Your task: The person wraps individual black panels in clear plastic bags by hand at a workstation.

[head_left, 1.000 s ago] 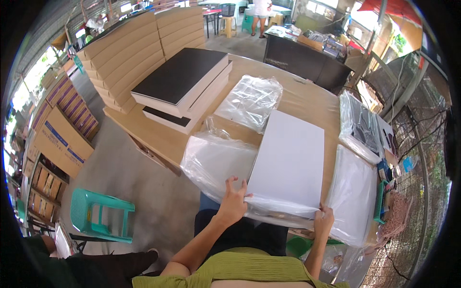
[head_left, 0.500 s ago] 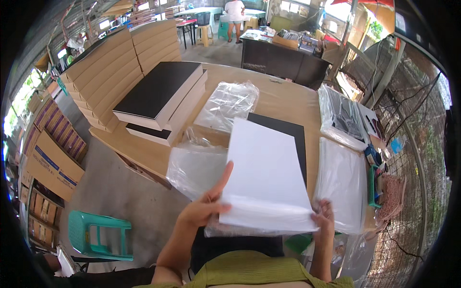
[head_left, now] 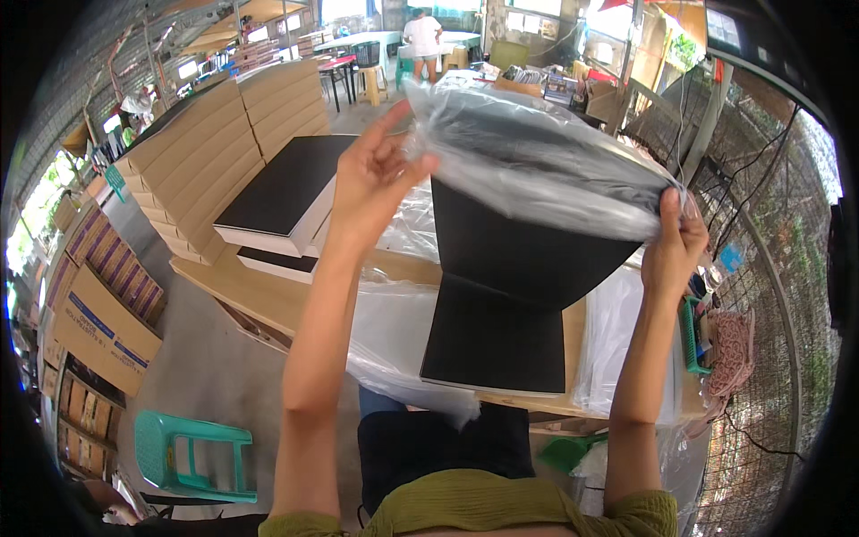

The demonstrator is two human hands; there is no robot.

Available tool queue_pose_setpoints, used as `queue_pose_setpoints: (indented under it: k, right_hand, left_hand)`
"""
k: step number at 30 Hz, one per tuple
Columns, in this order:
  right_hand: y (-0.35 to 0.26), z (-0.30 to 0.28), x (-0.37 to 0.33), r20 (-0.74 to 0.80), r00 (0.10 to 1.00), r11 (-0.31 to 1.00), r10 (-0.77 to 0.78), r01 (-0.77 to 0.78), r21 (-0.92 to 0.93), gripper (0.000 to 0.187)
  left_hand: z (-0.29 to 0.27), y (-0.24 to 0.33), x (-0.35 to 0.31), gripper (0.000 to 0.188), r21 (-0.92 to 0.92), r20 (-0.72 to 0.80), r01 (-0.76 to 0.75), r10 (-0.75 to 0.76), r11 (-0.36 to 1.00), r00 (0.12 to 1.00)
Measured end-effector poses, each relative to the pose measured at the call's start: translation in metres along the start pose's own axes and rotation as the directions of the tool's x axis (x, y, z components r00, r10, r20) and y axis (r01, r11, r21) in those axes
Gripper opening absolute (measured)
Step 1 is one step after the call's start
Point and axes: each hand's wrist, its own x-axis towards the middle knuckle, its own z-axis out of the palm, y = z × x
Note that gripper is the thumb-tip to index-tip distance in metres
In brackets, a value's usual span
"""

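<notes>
My left hand (head_left: pixel 380 183) and my right hand (head_left: pixel 676 246) are raised over the table, closed on opposite top corners of a clear plastic bag (head_left: pixel 537 170). The bag is crinkled and partly blurred. A black board (head_left: pixel 528 237) slants down from under the bag toward me; how much of it lies inside the plastic I cannot tell. Its lower edge meets another black board (head_left: pixel 492 340) lying flat near the table's front edge. Left of that board, more clear plastic bags (head_left: pixel 389 327) lie flat, one corner hanging over the edge.
Black-topped stacks of boards (head_left: pixel 282 192) stand at the table's left, before tall piles of brown boxes (head_left: pixel 192 157). At right are plastic sleeves (head_left: pixel 613 336), a green basket (head_left: pixel 693 336) and wire mesh. A green stool (head_left: pixel 192 456) stands lower left; a person (head_left: pixel 422 40) is far back.
Both hands have risen and moved away from my body, lifting the plastic with them. A white face showed before; now a black face slants toward me, and the flat black board is more exposed.
</notes>
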Motion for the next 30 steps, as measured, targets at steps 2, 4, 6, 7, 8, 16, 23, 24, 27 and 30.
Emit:
queue_pose_setpoints:
  k: [2, 4, 6, 7, 8, 16, 23, 24, 27, 30]
  right_hand:
    - [0.018, -0.016, 0.0, 0.039, 0.999, 0.977, 0.015, -0.006, -0.214, 0.026]
    - [0.04, -0.029, -0.022, 0.022, 0.999, 0.912, 0.034, -0.022, -0.41, 0.027]
    - [0.068, -0.036, -0.048, 0.045, 0.995, 0.966, 0.086, -0.072, -0.249, 0.029]
    - [0.082, -0.041, -0.054, 0.089, 0.995, 0.979, 0.036, -0.017, -0.202, 0.033]
    - [0.075, -0.03, -0.056, 0.054, 0.998, 0.969, 0.013, 0.001, -0.248, 0.036]
    - [0.001, -0.028, -0.058, 0.533, 0.84, 0.842, 0.098, 0.216, -0.494, 0.066]
    - [0.052, -0.072, -0.186, 0.437, 0.799, 0.701, 0.413, 0.027, -0.712, 0.079]
    - [0.047, -0.075, -0.204, 0.41, 0.775, 0.653, 0.482, -0.006, -0.757, 0.079]
    - [0.009, -0.08, -0.24, 0.316, 0.671, 0.487, 0.671, -0.078, -0.87, 0.074]
    - [-0.009, -0.093, -0.282, 0.356, 0.766, 0.57, 0.535, -0.016, -0.822, 0.072]
  left_hand:
    - [0.005, -0.017, 0.006, 0.055, -0.061, -0.037, 0.07, -0.072, 0.996, 0.997]
    - [0.001, -0.061, -0.005, 0.045, -0.16, -0.024, 0.01, -0.014, 0.987, 1.0]
    - [0.003, -0.119, -0.033, 0.045, -0.247, -0.016, 0.057, -0.063, 0.967, 0.998]
    - [0.012, -0.134, -0.046, 0.05, -0.2, -0.058, 0.064, -0.077, 0.978, 0.995]
    - [0.02, -0.136, -0.055, 0.054, -0.141, -0.109, 0.07, -0.086, 0.987, 0.99]
    - [0.022, -0.025, -0.11, 0.065, 0.507, -0.043, 0.042, -0.023, 0.861, 0.999]
    - [-0.002, -0.086, -0.233, 0.056, 0.721, -0.004, 0.266, -0.38, 0.64, 0.925]
    - [-0.005, -0.085, -0.25, 0.059, 0.734, 0.0, 0.301, -0.443, 0.608, 0.896]
    - [-0.01, -0.079, -0.289, 0.069, 0.753, 0.01, 0.355, -0.55, 0.554, 0.835]
    - [-0.013, -0.08, -0.319, 0.073, 0.73, 0.025, 0.339, -0.518, 0.594, 0.855]
